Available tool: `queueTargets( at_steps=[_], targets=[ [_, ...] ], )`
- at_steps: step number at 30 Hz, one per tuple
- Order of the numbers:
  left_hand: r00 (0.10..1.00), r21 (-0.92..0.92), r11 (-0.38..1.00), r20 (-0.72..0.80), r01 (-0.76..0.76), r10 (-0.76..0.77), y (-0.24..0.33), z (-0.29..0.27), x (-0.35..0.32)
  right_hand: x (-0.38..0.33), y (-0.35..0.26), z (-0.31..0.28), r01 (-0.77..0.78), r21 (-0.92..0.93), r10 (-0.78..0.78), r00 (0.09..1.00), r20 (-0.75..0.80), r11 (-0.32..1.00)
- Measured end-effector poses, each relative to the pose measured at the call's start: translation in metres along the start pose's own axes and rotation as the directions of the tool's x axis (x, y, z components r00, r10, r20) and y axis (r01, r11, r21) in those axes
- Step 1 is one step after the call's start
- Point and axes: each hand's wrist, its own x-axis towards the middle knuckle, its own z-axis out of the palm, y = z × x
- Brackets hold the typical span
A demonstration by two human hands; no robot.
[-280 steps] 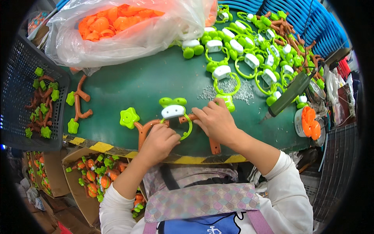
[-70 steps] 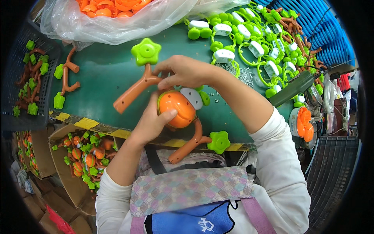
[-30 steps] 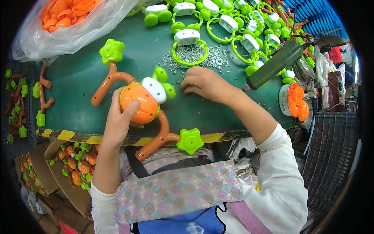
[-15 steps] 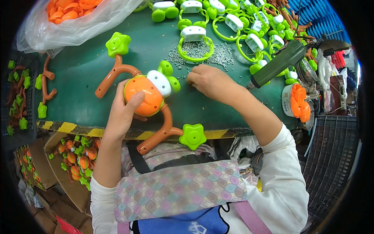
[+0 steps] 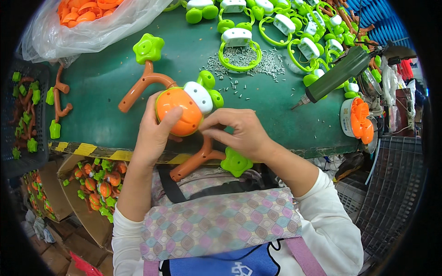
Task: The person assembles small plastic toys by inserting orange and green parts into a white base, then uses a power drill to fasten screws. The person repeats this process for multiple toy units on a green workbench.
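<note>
My left hand [image 5: 159, 126] is wrapped round a plastic toy with an orange domed body [image 5: 179, 110], its thumb lying on the dome. A white piece with green knobs [image 5: 199, 97] sits on the body's upper right. Brown branch-like arms [image 5: 145, 84] stick out above and below, each tipped with a green flower-shaped piece [image 5: 148, 48]. My right hand [image 5: 241, 133] is pinched at the lower right edge of the orange body; whatever lies between its fingertips is hidden or too small to make out. Beyond the hands, small silver screws [image 5: 271, 66] lie in a loose pile.
A green ring with a white block [image 5: 237, 37] stands by the screws, with several more behind. A green power screwdriver [image 5: 338, 73] hangs at right, near a tub of orange parts [image 5: 347, 120]. Left are a plastic bag [image 5: 92, 37], a dark crate [image 5: 39, 133] and a cardboard box [image 5: 87, 216].
My right hand has left the edge of the screw pile and moved down and left to the orange body. My left hand still holds the toy.
</note>
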Motion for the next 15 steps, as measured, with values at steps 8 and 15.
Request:
queueTargets(
  at_steps=[8, 15],
  targets=[
    [1.000, -0.020, 1.000, 0.000, -0.021, 0.021, -0.002, -0.001, 0.001, 0.011, -0.004, 0.013, -0.072, -0.017, 0.071, 0.996, -0.044, 0.997],
    [0.995, -0.033, 0.995, 0.014, -0.097, 0.098, -0.012, -0.007, 0.003, 0.000, -0.018, -0.010, -0.177, 0.023, 0.178, 0.969, -0.172, 0.984]
  ],
)
